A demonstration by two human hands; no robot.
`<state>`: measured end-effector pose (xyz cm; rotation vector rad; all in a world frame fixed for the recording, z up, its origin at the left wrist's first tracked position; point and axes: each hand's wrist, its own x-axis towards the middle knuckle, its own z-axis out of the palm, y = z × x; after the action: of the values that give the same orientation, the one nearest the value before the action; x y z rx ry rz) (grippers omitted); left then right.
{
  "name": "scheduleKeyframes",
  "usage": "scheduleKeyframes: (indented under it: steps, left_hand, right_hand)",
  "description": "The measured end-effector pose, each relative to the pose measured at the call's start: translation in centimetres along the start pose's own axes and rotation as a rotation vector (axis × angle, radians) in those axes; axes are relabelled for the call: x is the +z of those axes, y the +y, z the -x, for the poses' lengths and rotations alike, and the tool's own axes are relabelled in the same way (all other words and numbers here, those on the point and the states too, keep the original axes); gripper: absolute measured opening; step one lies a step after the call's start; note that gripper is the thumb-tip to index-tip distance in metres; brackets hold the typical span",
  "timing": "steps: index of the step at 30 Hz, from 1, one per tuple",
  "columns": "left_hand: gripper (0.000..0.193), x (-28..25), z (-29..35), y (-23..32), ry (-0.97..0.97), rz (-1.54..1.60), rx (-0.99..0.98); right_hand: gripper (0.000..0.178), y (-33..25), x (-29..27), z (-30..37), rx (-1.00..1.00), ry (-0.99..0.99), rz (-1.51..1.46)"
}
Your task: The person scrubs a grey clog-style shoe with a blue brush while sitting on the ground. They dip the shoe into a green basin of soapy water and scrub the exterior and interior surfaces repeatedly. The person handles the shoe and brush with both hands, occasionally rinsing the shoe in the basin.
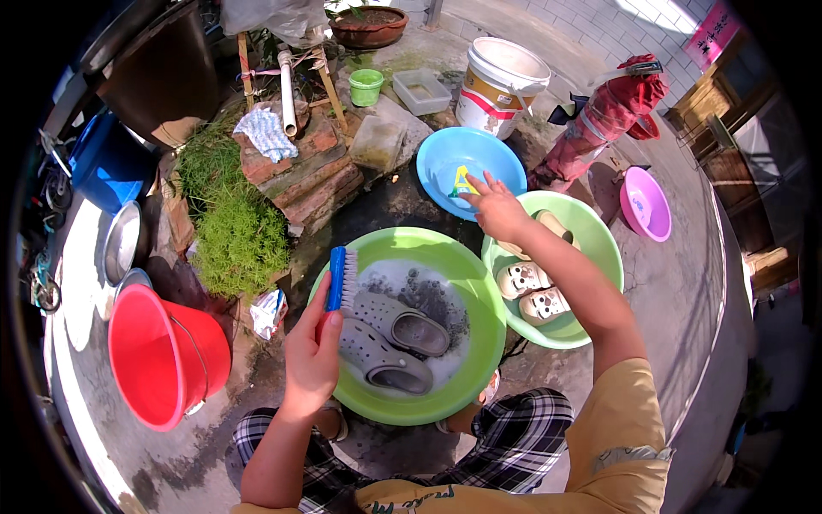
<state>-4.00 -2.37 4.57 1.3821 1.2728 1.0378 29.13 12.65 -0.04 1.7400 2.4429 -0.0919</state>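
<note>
My left hand [312, 364] grips a blue scrub brush [337, 278], its white bristles turned to the right, over the left rim of a green basin [492, 321]. In that basin, a pair of grey clogs [402, 330] lies in foamy, dark-specked water. My right hand [497, 208] is stretched over the near edge of a light blue basin [432, 167], fingers apart. Just beyond the fingertips shows a yellow and green patch [462, 182]; I cannot tell whether it is an object or a print. A paler green basin [606, 274] under my right forearm holds cream clogs [541, 304].
At the left stand a red bucket [154, 351] and a blue tub [107, 163]. Stacked bricks [317, 184] and green plants [235, 248] lie ahead to the left. A white bucket [501, 86], a red wrapped bundle [591, 124] and a pink basin [644, 204] are farther right.
</note>
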Motion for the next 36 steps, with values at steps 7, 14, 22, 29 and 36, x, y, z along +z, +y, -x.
scheduleKeyframes:
  steps: [7,14,22,29,36]
  left_hand:
    - [0.045,0.1,-3.0,-2.0,0.030,-0.047,-0.067]
    - [0.045,0.5,-6.2,-2.5,0.070,-0.027,0.006]
    - [0.045,1.8,-7.4,-4.7,0.016,0.007,-0.027]
    - [0.046,1.8,-6.0,-4.6,0.022,0.159,-0.058]
    - [0.045,2.0,-5.4,-3.0,-0.001,0.233,-0.247]
  right_hand:
    - [0.045,22.5,-21.0,-0.7,0.760,1.032,0.258]
    - [0.025,28.8,-25.3,1.6,0.776,0.967,0.288]
    - [0.037,26.2,-25.3,3.5,0.832,0.807,0.362]
    - [0.045,30.7,-22.7,2.5,0.596,0.897,0.285]
    - [0.037,32.5,-22.2,3.6,0.368,1.057,0.203]
